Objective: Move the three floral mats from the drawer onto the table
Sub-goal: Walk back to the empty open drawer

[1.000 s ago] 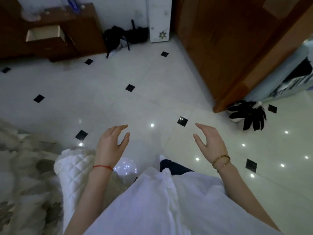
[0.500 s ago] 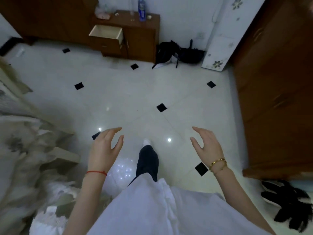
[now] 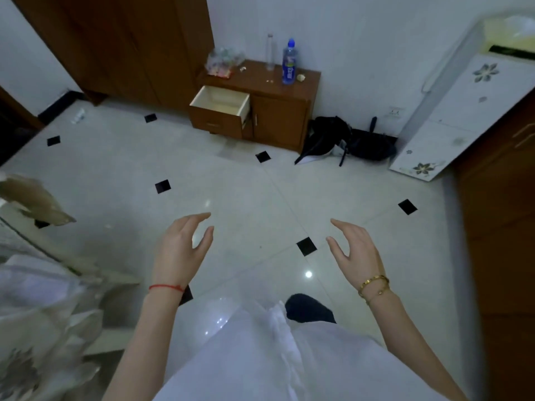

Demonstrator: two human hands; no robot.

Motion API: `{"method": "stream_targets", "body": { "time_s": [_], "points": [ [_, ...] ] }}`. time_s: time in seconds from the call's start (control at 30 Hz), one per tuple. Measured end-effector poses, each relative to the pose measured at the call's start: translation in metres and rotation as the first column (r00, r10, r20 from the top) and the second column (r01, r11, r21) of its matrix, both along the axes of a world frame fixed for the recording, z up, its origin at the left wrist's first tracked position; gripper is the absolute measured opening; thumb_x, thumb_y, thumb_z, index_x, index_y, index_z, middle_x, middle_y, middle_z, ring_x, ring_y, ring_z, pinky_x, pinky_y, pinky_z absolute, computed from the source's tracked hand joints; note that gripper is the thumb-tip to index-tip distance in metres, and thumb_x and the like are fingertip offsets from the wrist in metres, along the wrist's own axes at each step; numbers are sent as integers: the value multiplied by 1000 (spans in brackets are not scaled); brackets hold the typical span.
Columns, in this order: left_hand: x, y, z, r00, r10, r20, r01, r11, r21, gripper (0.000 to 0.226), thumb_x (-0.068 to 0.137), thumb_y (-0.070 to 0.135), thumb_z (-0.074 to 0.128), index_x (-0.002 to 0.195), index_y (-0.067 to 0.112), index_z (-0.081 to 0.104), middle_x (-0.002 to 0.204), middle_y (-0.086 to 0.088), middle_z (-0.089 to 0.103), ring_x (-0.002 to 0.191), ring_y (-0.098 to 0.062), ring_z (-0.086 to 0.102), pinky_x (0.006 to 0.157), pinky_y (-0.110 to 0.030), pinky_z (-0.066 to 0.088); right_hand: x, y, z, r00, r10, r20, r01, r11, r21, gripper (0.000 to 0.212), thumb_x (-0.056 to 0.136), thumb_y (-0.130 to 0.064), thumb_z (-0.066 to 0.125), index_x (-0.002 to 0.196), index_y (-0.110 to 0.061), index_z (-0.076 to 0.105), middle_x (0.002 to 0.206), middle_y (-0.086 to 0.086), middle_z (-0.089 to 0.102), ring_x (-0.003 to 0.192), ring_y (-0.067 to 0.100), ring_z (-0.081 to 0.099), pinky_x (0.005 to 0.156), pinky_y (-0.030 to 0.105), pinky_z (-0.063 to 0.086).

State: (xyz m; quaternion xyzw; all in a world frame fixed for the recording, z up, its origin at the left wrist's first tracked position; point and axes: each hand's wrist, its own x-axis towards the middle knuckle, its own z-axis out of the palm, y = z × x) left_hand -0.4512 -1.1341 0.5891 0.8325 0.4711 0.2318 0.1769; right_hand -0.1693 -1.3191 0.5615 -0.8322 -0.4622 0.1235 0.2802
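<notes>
A small brown cabinet (image 3: 278, 117) stands against the far wall, its drawer (image 3: 220, 107) pulled out; the pale inside that shows looks bare, and no floral mats are visible in it. My left hand (image 3: 181, 247) and my right hand (image 3: 354, 251) hover in front of me over the tiled floor, both with relaxed fingers and holding nothing. They are far short of the drawer.
A blue bottle (image 3: 289, 63), a clear bottle and a plastic bag sit on the cabinet top. A black bag (image 3: 344, 140) lies on the floor right of the cabinet. A white floral appliance (image 3: 451, 111) leans at right. Bedding (image 3: 37, 299) fills the left. Wooden wardrobes flank both sides.
The view has swung toward the cabinet, which now sits closer and more central. Both hands stay empty and held out in front of me.
</notes>
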Motion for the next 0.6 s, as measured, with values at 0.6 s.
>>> {"method": "stream_targets", "body": {
  "time_s": [0.6],
  "points": [
    [137, 369, -18, 991, 135, -2, -135, 990, -35, 28, 90, 23, 63, 117, 17, 65, 110, -3, 69, 105, -22, 63, 90, -39, 52, 173, 417, -16, 989, 148, 2, -148, 987, -54, 40, 94, -26, 59, 131, -12, 55, 126, 5, 61, 118, 22, 52, 99, 17, 29]
  ]
}}
